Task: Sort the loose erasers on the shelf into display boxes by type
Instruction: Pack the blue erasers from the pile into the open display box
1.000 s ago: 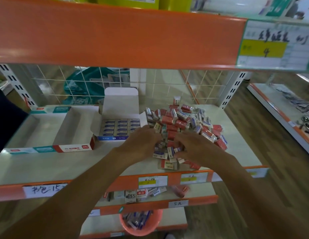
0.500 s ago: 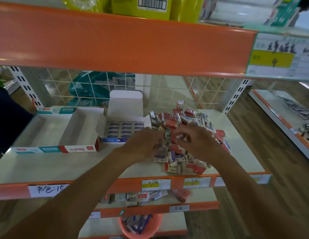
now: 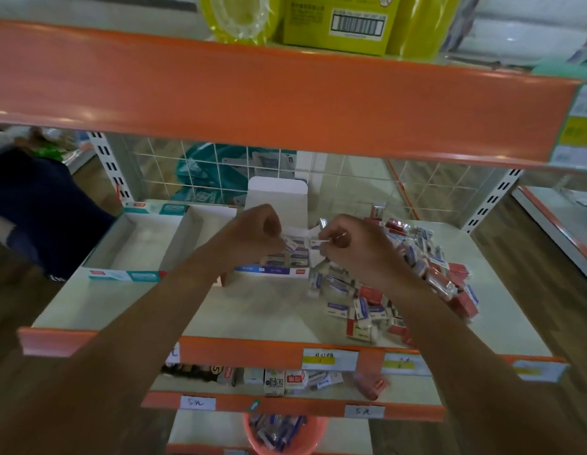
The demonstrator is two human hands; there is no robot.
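A pile of loose erasers (image 3: 416, 277), some in red sleeves and some in blue-and-white ones, lies on the right of the middle shelf (image 3: 252, 310). A small open display box (image 3: 272, 270) with its lid flap up holds rows of blue-and-white erasers. My left hand (image 3: 256, 233) hovers over this box with curled fingers, pinching a blue-and-white eraser at its fingertips. My right hand (image 3: 347, 244) is just to the right, above the box's right edge, pinching blue-and-white erasers (image 3: 320, 239). A wider display box (image 3: 138, 247) at the left looks empty.
An orange upper shelf edge (image 3: 285, 103) hangs low over the work area. A wire grid (image 3: 351, 182) backs the shelf. Lower shelves hold more small boxes (image 3: 285, 379), and an orange basket (image 3: 285, 435) of items sits below. A dark-clothed person (image 3: 39, 205) is at the left.
Both hands left the pile and moved up and to the left, over the small display box, carrying blue-and-white erasers. The camera has tilted and moved closer.
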